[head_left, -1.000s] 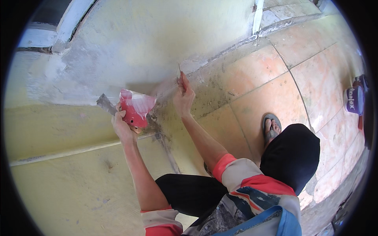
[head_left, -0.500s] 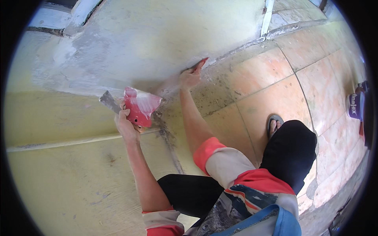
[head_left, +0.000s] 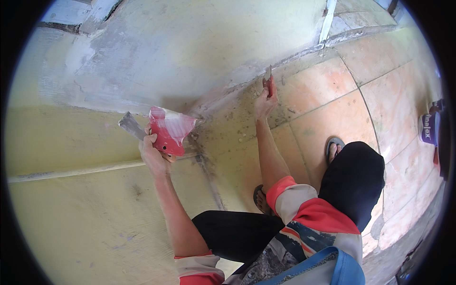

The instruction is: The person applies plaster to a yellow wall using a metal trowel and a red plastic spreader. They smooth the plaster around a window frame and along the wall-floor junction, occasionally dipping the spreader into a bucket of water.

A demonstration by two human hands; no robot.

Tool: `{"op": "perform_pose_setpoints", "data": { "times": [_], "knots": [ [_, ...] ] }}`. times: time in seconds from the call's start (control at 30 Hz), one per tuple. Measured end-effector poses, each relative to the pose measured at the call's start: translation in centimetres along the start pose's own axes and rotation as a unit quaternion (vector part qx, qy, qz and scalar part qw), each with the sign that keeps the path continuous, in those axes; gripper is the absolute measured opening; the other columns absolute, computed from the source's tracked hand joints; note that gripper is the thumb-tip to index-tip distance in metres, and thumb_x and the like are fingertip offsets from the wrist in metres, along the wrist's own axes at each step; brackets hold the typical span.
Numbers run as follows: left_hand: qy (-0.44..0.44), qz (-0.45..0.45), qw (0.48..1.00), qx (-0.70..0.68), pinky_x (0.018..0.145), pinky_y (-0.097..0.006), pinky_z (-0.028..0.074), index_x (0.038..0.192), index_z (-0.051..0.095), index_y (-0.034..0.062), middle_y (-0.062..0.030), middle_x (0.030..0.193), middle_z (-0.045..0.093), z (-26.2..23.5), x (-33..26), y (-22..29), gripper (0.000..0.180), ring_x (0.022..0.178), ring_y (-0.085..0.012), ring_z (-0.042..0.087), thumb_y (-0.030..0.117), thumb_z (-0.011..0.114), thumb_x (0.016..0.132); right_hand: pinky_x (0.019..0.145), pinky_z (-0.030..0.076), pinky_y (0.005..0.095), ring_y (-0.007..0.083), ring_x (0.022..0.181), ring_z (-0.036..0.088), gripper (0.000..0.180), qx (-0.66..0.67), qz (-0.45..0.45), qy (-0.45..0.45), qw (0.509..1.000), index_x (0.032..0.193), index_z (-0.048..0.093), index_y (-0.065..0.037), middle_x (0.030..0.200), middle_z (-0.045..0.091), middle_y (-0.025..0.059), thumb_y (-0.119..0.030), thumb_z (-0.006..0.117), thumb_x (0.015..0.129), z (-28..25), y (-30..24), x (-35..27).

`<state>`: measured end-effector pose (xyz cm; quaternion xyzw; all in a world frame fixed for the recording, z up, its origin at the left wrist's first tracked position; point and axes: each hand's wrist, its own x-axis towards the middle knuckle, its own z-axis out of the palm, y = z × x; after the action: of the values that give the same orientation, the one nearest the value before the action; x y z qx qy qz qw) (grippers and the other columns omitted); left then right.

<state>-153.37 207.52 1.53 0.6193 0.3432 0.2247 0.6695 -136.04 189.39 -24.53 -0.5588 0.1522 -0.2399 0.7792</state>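
My left hand (head_left: 155, 154) is closed around a red plastic putty spreader (head_left: 167, 140) smeared with white paste, together with a metal scraper (head_left: 132, 126) whose grey blade points up and left. Both are held in front of the yellow part of the wall. Out to the right, my right hand (head_left: 264, 103) grips a small putty knife (head_left: 269, 84) by its red handle. Its narrow blade points away from me, above the floor near the foot of the wall. The wall (head_left: 156, 52) has pale, whitish patches of filler across its upper part.
Orange floor tiles (head_left: 327, 114) meet the wall along a rough joint, with dirt and crumbs (head_left: 247, 116) beside it. My sandalled feet (head_left: 334, 149) rest on the tiles. A white and purple bucket (head_left: 429, 128) stands at the far right. A ledge (head_left: 95, 172) crosses the wall at left.
My right hand has drawn right and away from the wall's foot, and its putty knife has turned so that the blade now shows. The left hand has stayed nearly in place.
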Motion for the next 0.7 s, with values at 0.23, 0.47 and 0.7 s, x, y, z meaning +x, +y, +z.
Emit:
{"op": "perform_pose_setpoints", "data": {
  "times": [0.23,0.47,0.7],
  "knots": [
    [0.003,0.023,1.0,-0.017,0.071,-0.034,0.06,0.132,0.057,-0.0008,-0.0121,0.122,0.065,-0.4,1.0,-0.5,0.045,0.099,-0.0212,0.07,0.011,0.048,0.09,0.111,0.045,0.0395,0.035,0.14,0.052,0.064,-0.038,-0.057,-0.068,0.995,0.145,0.056,-0.006,0.148,0.056,0.0217,0.012,0.047,0.085,4.0,0.9,-3.3],
    [-0.024,0.013,1.0,-0.012,0.079,-0.036,0.059,0.133,0.056,-0.0015,-0.0128,0.122,0.064,0.3,0.4,0.1,0.045,0.103,-0.0225,0.069,0.01,0.047,0.09,0.113,0.043,0.039,0.0323,0.139,0.053,0.071,-0.161,-0.091,-0.145,0.972,0.148,0.054,-0.006,0.148,0.058,0.0188,0.016,0.047,0.081,6.3,1.4,-13.0],
    [0.022,0.007,1.0,-0.01,0.081,-0.038,0.059,0.131,0.056,-0.0016,-0.0128,0.122,0.064,-0.5,0.4,-0.1,0.044,0.105,-0.0233,0.068,0.008,0.046,0.09,0.113,0.042,0.0426,0.0349,0.137,0.055,0.064,-0.003,0.056,-0.149,0.987,0.148,0.052,-0.002,0.144,0.059,0.0194,0.012,0.05,0.085,4.2,-3.1,-16.2]
  ]
}}
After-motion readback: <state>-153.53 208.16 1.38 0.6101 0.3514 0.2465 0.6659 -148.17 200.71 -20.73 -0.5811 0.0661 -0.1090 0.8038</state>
